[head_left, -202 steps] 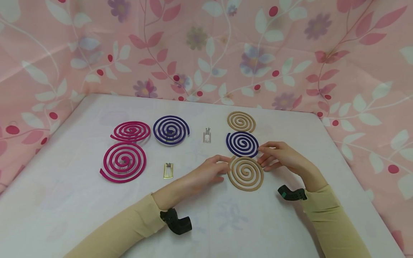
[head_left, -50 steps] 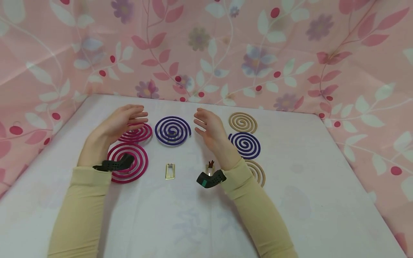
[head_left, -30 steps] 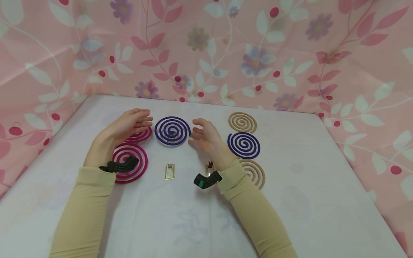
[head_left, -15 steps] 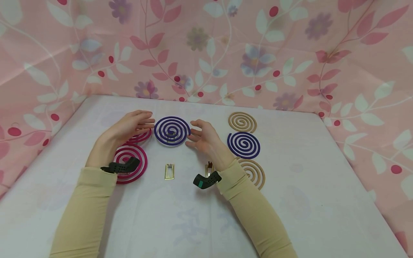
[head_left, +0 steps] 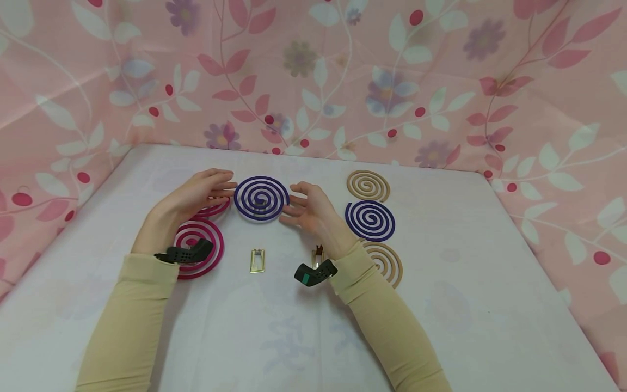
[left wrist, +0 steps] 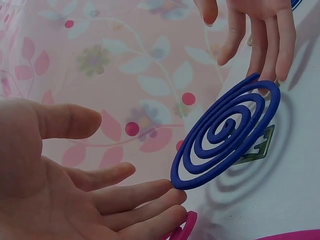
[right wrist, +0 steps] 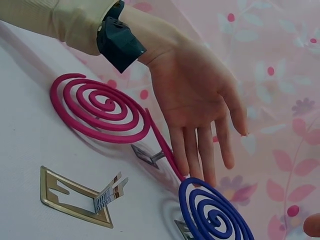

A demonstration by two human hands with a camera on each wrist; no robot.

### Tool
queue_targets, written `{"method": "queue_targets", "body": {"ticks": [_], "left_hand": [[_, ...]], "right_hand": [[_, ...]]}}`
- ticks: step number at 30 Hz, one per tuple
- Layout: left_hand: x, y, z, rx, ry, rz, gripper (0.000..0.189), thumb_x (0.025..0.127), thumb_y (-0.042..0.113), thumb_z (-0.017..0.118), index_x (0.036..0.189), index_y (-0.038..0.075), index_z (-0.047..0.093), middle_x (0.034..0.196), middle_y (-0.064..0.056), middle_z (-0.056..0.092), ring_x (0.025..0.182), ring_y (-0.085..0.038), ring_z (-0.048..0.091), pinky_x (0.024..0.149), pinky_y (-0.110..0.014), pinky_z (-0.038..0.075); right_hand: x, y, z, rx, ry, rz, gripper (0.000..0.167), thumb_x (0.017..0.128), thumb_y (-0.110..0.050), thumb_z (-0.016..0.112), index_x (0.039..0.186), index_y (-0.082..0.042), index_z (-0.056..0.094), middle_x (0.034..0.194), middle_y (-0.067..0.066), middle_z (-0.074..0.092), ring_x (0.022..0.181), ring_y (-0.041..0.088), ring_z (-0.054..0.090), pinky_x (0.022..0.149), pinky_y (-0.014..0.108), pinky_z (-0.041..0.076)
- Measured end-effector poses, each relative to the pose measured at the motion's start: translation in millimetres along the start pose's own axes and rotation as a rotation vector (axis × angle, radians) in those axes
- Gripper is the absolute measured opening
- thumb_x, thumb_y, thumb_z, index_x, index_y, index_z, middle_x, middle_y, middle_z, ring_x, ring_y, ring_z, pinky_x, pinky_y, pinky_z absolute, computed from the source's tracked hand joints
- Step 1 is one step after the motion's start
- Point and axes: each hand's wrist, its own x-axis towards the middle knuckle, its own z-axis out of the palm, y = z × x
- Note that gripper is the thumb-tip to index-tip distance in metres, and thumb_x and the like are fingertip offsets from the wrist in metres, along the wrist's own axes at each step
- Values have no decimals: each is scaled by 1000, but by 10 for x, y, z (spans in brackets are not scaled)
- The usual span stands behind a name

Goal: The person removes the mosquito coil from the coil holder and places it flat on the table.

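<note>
A blue mosquito coil [head_left: 262, 198] rests on a small metal stand, raised above the table. My left hand [head_left: 203, 191] is at its left side, fingers straight, fingertips touching the rim in the left wrist view. My right hand [head_left: 311, 209] is at the opposite side, its relaxed fingers at the rim; in the left wrist view [left wrist: 260, 30] they reach the coil's far edge. Two pink coils lie by my left arm: the nearer pink coil [head_left: 215, 247] and the farther pink coil [head_left: 215, 209], both partly hidden by the hand and wrist.
A gold stand [head_left: 257, 261] lies in front of the blue coil; another stand [head_left: 318, 256] is partly hidden by my right wrist. At the right lie a far tan coil [head_left: 368, 185], a second blue coil [head_left: 369, 220] and a near tan coil [head_left: 389, 264]. Floral cloth [head_left: 313, 81] hangs behind.
Both hands have left the near tan coil at the right and moved to the left-hand blue coil. Over the last second they have closed in on its rim from both sides.
</note>
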Motion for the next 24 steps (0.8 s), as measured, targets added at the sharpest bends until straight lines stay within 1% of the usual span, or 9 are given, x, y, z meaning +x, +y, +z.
{"method": "queue_targets", "body": {"ticks": [5,12,15,19,21,24], "left_hand": [[-14,15,6,-1,8,1,68,107,41,37,159,2,13,161,-24,28,145,-37,36,115,-45,35],[-31,28,0,3,12,13,70,107,42,39,158,1,14,160,-24,30,144,-38,38,115,-44,36],[-40,36,1,6,19,18,70,106,43,40,158,1,15,159,-24,31,143,-38,39,114,-44,37],[-57,52,8,0,22,23,70,106,43,41,158,2,16,159,-24,31,142,-38,40,112,-44,39],[-65,61,11,-9,27,22,69,106,42,41,158,2,17,159,-24,31,142,-38,40,112,-43,40],[-65,64,14,-16,25,28,69,107,42,40,158,2,17,159,-25,30,142,-40,39,111,-43,40]], "right_hand": [[-22,-14,3,10,1,-1,63,93,-13,58,151,-18,34,150,21,36,134,43,45,111,60,39],[-32,-24,10,11,-7,-6,65,94,-13,57,153,-19,32,150,21,36,135,42,43,111,59,39],[-43,-27,15,11,-5,-11,53,94,-13,57,145,-15,43,149,21,37,135,42,43,112,59,39],[-69,-38,23,5,-7,-19,43,94,-13,56,137,-11,50,148,21,39,135,40,44,112,59,38],[-79,-42,25,1,-10,-21,47,95,-14,56,141,-11,48,149,21,39,134,40,44,113,59,38],[-87,-45,26,-4,-10,-21,47,96,-15,54,142,-11,48,149,20,40,134,39,45,113,58,38]]}}
